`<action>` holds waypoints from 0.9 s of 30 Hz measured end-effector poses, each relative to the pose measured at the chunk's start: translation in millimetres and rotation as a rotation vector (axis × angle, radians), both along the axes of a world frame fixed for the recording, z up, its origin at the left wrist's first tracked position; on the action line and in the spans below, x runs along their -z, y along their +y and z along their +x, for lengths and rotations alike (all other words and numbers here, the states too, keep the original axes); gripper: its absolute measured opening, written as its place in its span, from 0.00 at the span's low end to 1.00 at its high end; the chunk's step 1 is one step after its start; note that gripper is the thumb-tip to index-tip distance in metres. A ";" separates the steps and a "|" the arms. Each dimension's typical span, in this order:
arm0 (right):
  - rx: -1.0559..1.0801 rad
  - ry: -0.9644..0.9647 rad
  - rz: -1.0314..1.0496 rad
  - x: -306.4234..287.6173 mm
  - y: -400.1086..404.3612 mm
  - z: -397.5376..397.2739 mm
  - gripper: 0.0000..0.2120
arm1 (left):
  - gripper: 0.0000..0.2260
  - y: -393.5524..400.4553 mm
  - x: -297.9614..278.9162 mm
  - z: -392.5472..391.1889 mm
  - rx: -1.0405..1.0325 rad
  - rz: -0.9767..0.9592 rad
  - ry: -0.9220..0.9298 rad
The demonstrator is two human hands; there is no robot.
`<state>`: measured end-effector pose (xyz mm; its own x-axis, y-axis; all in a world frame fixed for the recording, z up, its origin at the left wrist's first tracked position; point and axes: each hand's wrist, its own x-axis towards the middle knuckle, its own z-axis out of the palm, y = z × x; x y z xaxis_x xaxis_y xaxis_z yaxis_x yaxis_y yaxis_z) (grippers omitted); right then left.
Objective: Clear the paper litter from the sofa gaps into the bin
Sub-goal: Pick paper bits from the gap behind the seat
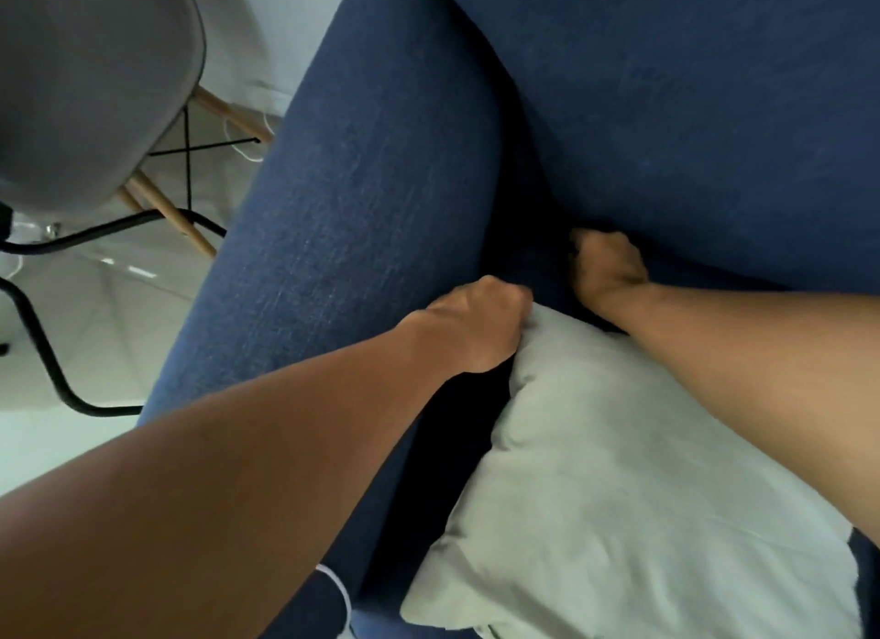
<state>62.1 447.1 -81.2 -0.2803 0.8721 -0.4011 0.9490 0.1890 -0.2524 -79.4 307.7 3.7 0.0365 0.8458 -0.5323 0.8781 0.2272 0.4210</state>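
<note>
Fingers: left hand [476,324] grips one pillow [643,495] | right hand [607,269] curled in sofa [357,210] gap, hold unclear

A home living room (tiled floor): blue sofa [362,200], pillow [643,495], chair [95,81].

left arm: bare, enters from lower left of frame, reaches up to centre | left hand [476,324]: knuckles up, fingers curled closed, tips hidden | right arm: bare, enters from right edge, angles left | right hand [607,264]: centre-right, fist-like, fingers tucked under, grasp unclear
</note>
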 end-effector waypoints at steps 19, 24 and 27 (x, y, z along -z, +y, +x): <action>-0.279 0.043 -0.177 -153.6 -62.5 41.2 0.10 | 0.09 -39.7 -67.6 19.3 -0.322 -0.114 -0.071; -0.427 -0.009 -0.207 -179.1 -123.2 30.3 0.10 | 0.06 -97.9 -79.7 36.6 -0.479 -0.125 -0.102; -0.528 -0.036 -0.260 -189.2 -164.4 24.7 0.09 | 0.07 -141.2 -81.5 47.0 -0.515 -0.171 -0.117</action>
